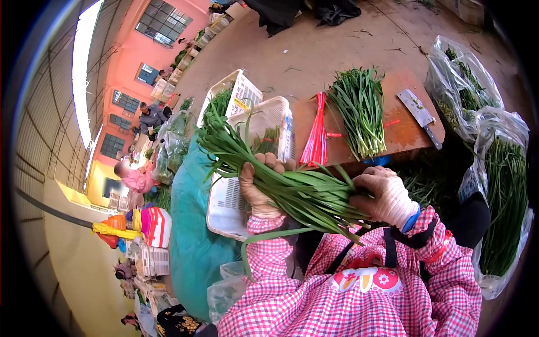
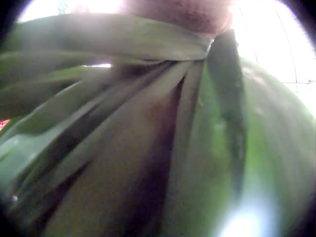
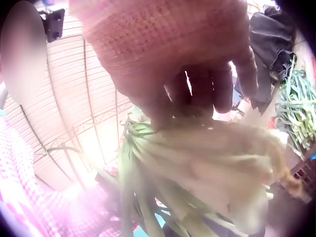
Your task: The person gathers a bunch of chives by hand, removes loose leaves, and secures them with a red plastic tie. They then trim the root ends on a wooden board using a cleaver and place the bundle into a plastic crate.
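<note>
Green bundle (image 1: 306,194), in left grip (image 1: 257,190) (partly hidden)

left hand (image 1: 259,194) gripping leafy bunch (image 1: 306,194), cleaver (image 1: 416,109) on board (image 1: 405,136)

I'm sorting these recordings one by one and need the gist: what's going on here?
A person in a pink checked top is handling long leafy greens. The left hand grips them partway along, while the right hand holds them near one end. The bundle is in the air, with no tie visible on it. Another bunch lies on a board, between red strips and a cleaver.
</note>
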`<state>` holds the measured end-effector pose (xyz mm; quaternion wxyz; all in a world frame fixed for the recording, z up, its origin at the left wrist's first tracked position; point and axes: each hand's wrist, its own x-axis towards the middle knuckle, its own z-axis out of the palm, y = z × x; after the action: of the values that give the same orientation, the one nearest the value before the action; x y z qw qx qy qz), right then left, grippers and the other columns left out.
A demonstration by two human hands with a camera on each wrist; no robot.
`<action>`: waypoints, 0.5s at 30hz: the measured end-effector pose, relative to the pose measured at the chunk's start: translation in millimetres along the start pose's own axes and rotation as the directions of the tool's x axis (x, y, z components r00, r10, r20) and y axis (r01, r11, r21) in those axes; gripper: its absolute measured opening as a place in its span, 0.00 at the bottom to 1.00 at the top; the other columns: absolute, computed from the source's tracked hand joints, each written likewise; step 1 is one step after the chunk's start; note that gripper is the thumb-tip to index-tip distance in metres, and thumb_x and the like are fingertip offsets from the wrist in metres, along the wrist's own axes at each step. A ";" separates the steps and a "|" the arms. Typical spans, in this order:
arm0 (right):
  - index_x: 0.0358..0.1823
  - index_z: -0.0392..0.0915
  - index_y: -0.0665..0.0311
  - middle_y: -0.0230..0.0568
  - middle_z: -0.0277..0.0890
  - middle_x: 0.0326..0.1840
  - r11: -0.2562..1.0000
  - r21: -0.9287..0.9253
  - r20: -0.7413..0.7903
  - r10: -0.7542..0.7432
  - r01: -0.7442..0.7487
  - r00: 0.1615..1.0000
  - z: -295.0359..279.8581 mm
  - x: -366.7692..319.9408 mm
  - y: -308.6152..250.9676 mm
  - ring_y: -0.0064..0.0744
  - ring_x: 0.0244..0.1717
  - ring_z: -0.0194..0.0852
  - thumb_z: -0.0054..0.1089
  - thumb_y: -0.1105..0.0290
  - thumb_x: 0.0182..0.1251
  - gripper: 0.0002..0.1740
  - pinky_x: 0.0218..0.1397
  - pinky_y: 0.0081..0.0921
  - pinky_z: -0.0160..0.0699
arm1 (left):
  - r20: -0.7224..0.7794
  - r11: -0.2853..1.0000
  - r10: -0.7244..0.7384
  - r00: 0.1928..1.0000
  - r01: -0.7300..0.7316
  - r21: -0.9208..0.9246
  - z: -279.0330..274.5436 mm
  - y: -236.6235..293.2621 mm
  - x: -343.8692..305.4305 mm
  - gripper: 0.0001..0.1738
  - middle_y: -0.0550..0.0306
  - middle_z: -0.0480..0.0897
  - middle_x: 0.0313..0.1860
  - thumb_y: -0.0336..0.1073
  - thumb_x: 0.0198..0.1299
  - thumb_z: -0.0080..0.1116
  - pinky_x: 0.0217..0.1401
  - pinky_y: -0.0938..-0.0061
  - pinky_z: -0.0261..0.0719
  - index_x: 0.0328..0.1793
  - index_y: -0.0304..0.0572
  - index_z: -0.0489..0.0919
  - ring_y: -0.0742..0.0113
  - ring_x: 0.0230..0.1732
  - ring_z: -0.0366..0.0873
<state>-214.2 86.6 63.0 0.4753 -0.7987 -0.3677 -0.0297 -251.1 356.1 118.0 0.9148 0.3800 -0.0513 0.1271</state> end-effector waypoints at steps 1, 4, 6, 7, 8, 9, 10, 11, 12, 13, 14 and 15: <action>0.38 0.82 0.59 0.42 0.78 0.36 1.000 -0.006 -0.022 0.003 -0.003 1.000 1.5 -0.8 4.3 0.49 0.43 0.77 0.72 0.63 0.48 0.16 0.48 0.42 0.75 | 0.026 1.000 0.001 1.000 0.000 -0.029 -4.9 -0.4 0.0 0.18 0.66 0.66 0.29 0.50 0.66 0.56 0.57 0.59 0.76 0.31 0.48 0.69 0.70 0.26 0.67; 0.32 0.80 0.60 0.42 0.77 0.33 1.000 -0.007 -0.102 -0.006 0.006 0.995 1.3 -2.3 7.0 0.50 0.39 0.76 0.71 0.68 0.49 0.10 0.44 0.42 0.75 | -0.176 1.000 0.026 0.984 -0.022 0.021 -1.4 0.3 -9.0 0.17 0.62 0.76 0.34 0.51 0.66 0.56 0.59 0.53 0.80 0.37 0.44 0.76 0.65 0.35 0.78; 0.33 0.81 0.59 0.44 0.77 0.34 0.996 0.080 -0.163 0.041 -0.028 0.986 6.5 -4.9 10.1 0.52 0.40 0.76 0.70 0.69 0.49 0.10 0.45 0.42 0.75 | -0.126 0.997 0.078 0.989 -0.079 0.003 -10.3 -4.3 -11.1 0.19 0.59 0.81 0.37 0.52 0.67 0.55 0.58 0.51 0.82 0.42 0.43 0.79 0.62 0.40 0.82; 0.36 0.81 0.62 0.38 0.81 0.33 0.992 0.123 -0.217 0.051 -0.024 0.975 9.8 -7.7 14.0 0.41 0.37 0.79 0.69 0.72 0.54 0.08 0.43 0.34 0.76 | -0.120 0.994 0.108 0.987 -0.107 0.015 -12.5 -5.4 -10.2 0.19 0.59 0.81 0.37 0.52 0.67 0.55 0.59 0.52 0.81 0.42 0.43 0.79 0.62 0.40 0.82; 0.37 0.81 0.63 0.36 0.81 0.33 0.905 0.400 -0.218 0.248 -0.145 0.944 16.8 -12.0 17.0 0.36 0.36 0.79 0.69 0.73 0.57 0.07 0.42 0.30 0.76 | -0.116 0.990 0.137 0.984 -0.135 0.027 -16.5 -4.9 -10.1 0.19 0.59 0.81 0.37 0.53 0.66 0.55 0.59 0.52 0.81 0.42 0.43 0.79 0.62 0.40 0.82; 0.37 0.81 0.64 0.34 0.81 0.34 0.731 0.642 -0.169 0.428 -0.231 0.888 24.5 -15.7 19.6 0.30 0.35 0.79 0.68 0.74 0.59 0.07 0.41 0.27 0.76 | -0.143 0.988 0.142 0.979 -0.131 0.083 -23.5 -2.0 -11.1 0.20 0.60 0.80 0.37 0.53 0.67 0.55 0.59 0.54 0.81 0.42 0.42 0.79 0.60 0.41 0.82; 0.38 0.81 0.65 0.31 0.82 0.34 0.489 0.829 -0.077 0.578 -0.270 0.812 29.7 -17.7 21.1 0.25 0.35 0.78 0.67 0.74 0.61 0.06 0.40 0.24 0.76 | -0.160 0.984 0.175 0.971 -0.169 0.049 -28.5 -1.6 -12.4 0.20 0.59 0.80 0.37 0.53 0.68 0.54 0.58 0.55 0.82 0.42 0.43 0.79 0.56 0.42 0.81; 0.39 0.81 0.68 0.28 0.81 0.35 0.388 0.912 -0.150 0.616 -0.132 0.773 32.3 -17.8 21.6 0.15 0.36 0.75 0.65 0.75 0.65 0.05 0.40 0.17 0.75 | -0.213 0.980 0.198 0.957 -0.196 0.032 -32.5 -2.4 -13.8 0.20 0.59 0.80 0.36 0.53 0.68 0.54 0.57 0.56 0.82 0.41 0.43 0.79 0.54 0.43 0.81; 0.41 0.81 0.65 0.30 0.81 0.35 0.277 0.956 -0.129 0.685 -0.092 0.717 31.5 -19.7 25.5 0.20 0.35 0.77 0.65 0.73 0.65 0.06 0.41 0.19 0.77 | -0.265 0.974 0.222 0.938 -0.225 0.021 -37.5 -2.6 -15.4 0.19 0.60 0.79 0.35 0.52 0.68 0.53 0.56 0.56 0.82 0.41 0.43 0.79 0.53 0.43 0.81; 0.43 0.81 0.64 0.31 0.81 0.37 0.129 0.992 -0.093 0.723 -0.001 0.685 32.7 -21.7 27.2 0.21 0.36 0.78 0.65 0.71 0.66 0.07 0.42 0.21 0.78 | -0.265 0.975 0.220 0.939 -0.224 0.018 -43.6 -1.7 -17.1 0.19 0.61 0.79 0.33 0.52 0.69 0.53 0.56 0.56 0.82 0.40 0.44 0.80 0.54 0.45 0.80; 0.44 0.80 0.63 0.31 0.81 0.38 -0.018 0.995 -0.051 0.752 0.097 0.657 34.9 -23.3 29.7 0.23 0.37 0.79 0.65 0.70 0.67 0.08 0.43 0.22 0.79 | -0.241 0.975 0.218 0.946 -0.219 0.022 -51.5 -0.9 -17.3 0.18 0.62 0.79 0.34 0.52 0.67 0.55 0.58 0.58 0.80 0.40 0.44 0.79 0.60 0.42 0.80; 0.45 0.80 0.61 0.32 0.81 0.41 0.035 0.981 -0.155 0.725 0.189 0.671 42.6 -25.8 38.3 0.27 0.41 0.80 0.65 0.67 0.68 0.08 0.48 0.28 0.80 | -0.218 0.976 0.216 0.952 -0.215 0.026 -60.5 -0.6 -17.5 0.18 0.63 0.79 0.35 0.52 0.66 0.56 0.60 0.60 0.78 0.40 0.45 0.79 0.65 0.40 0.79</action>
<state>-222.3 94.8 1.3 0.9615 -0.2575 0.0821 0.0497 -268.0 395.1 71.6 0.8951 0.3567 0.0090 0.2674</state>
